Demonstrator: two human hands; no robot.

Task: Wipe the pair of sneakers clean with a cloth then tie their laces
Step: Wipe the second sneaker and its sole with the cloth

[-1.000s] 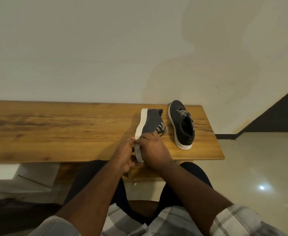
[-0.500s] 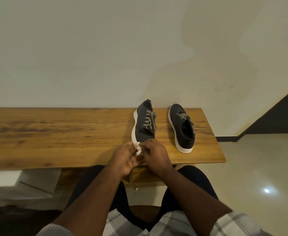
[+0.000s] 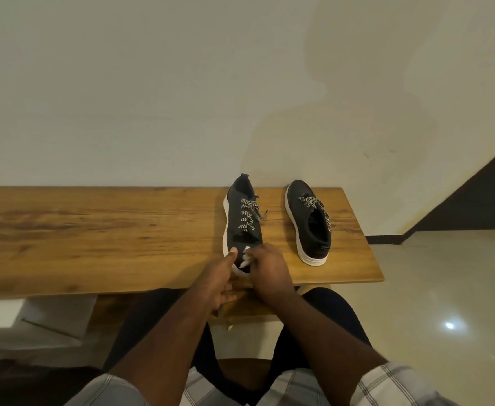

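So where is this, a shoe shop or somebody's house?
Probably a room in a house, though I can't be sure: a wooden bench against a plain painted wall, a shiny tiled floor, and only one pair of sneakers.
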